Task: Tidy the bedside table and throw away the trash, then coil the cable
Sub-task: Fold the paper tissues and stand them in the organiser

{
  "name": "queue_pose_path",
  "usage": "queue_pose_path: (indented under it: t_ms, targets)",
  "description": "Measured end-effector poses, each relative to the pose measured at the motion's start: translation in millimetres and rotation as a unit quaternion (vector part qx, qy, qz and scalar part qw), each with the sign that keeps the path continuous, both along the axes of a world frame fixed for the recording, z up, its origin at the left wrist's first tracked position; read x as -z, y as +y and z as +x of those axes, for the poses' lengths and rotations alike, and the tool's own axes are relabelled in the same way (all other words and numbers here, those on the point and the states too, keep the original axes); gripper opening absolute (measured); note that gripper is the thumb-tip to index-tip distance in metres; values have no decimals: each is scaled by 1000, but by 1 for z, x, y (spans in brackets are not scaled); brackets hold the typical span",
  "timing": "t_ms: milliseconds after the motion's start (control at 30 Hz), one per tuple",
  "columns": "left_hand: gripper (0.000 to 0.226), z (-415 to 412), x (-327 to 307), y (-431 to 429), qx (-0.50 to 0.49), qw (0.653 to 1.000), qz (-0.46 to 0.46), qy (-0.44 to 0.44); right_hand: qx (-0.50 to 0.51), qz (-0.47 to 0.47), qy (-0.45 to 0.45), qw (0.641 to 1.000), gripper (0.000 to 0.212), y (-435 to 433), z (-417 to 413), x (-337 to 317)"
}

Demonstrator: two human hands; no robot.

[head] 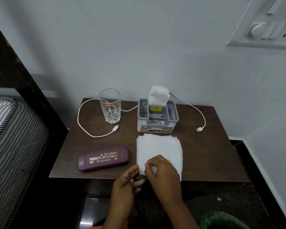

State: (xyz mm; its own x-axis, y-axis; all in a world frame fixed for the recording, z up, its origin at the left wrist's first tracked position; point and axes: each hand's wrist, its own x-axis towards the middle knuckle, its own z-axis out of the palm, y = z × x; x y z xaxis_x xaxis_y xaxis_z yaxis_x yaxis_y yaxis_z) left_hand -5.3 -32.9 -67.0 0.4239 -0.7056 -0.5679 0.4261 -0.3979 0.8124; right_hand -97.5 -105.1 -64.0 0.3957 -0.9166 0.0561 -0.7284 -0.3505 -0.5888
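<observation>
A flat white tissue (158, 147) lies on the brown bedside table (210, 154), in front of the grey tissue holder (157, 118). My right hand (162, 169) pinches the tissue's near left corner, and my left hand (127, 180) holds the same corner from the left, at the table's front edge. A white cable (80, 120) loops behind the glass (110, 105) and the holder, with one plug (115, 128) near the glass and the other plug (199, 129) at the right. A purple glasses case (103, 159) lies at the front left.
A striped mattress (12, 138) and dark bed frame (21, 71) stand to the left. A switchboard (267, 25) hangs on the wall at the upper right. A green-lined bin (221, 220) sits on the dark floor below the table, at the bottom right.
</observation>
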Motion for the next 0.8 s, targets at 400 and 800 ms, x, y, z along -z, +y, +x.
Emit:
queue_pose_path:
  t_ms: [400,800]
  targets:
    - [63,1,-4,-1,14,1000,-22,4,-57,52,-1,997,31,-3,-8,-1]
    - [64,-1,-3,-3,18,1000,-17,10,-34,24,23,999,23,-4,-1,-5]
